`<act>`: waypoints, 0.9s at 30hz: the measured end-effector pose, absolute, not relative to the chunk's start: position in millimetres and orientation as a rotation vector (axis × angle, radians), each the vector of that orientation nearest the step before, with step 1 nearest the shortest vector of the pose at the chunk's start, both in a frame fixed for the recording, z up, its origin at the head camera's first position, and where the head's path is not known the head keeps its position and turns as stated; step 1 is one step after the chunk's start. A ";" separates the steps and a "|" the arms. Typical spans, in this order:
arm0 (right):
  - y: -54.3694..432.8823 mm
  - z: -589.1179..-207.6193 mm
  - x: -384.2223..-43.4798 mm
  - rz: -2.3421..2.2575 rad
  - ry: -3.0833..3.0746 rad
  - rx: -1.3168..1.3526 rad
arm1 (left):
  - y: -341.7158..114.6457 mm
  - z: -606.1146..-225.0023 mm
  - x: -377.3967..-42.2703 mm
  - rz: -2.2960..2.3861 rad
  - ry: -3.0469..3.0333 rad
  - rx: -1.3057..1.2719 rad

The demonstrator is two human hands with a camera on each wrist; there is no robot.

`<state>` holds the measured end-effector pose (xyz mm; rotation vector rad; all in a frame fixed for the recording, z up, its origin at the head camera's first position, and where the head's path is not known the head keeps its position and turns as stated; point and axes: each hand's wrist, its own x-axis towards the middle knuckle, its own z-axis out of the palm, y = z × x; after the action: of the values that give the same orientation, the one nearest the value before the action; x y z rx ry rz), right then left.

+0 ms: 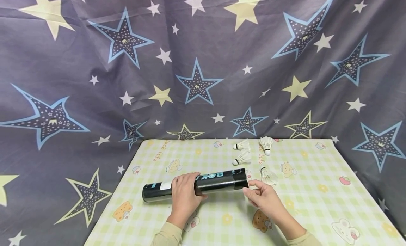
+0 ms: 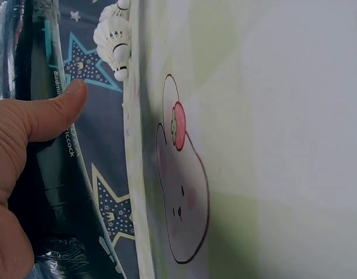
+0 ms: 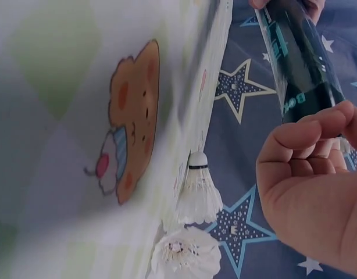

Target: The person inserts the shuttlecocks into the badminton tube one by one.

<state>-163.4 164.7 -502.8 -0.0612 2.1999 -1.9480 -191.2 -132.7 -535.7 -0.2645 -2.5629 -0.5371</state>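
A long black shuttlecock tube [image 1: 219,182] with blue lettering lies slanted above the table in the head view. My left hand [image 1: 185,195] is wrapped over the middle of it; the left wrist view has the thumb [image 2: 56,113] along its side. At the tube's right end is my right hand [image 1: 263,196], its fingers bent and the fingertips at the rim. Whether they pinch anything there is hidden, even in the right wrist view, where the curled fingers [image 3: 300,139] cover the end. Just beyond that end, a white shuttlecock [image 1: 268,176] lies on the table.
More white shuttlecocks lie farther back: one upper left [image 1: 242,145], another below it [image 1: 242,158], and one with its cork toward me [image 1: 266,145]. The table has a green checked cloth [image 1: 317,189]. A grey curtain with stars [image 1: 209,34] hangs behind.
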 end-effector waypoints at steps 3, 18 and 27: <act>161.9 -504.7 -163.3 -1.935 2.197 -0.100 | -131.4 -534.8 -190.1 -0.536 -2.573 -0.266; 156.0 -509.5 -158.8 -1.858 2.136 -0.234 | -129.3 -535.8 -189.4 -0.548 -2.622 -0.259; 164.1 -508.7 -159.4 -1.847 2.139 -0.173 | -130.0 -538.2 -190.1 -0.536 -2.609 -0.257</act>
<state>-159.4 164.1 -508.7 -0.1730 2.1388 -1.8470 -190.1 -130.0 -538.2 -0.2569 -2.6090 -0.5361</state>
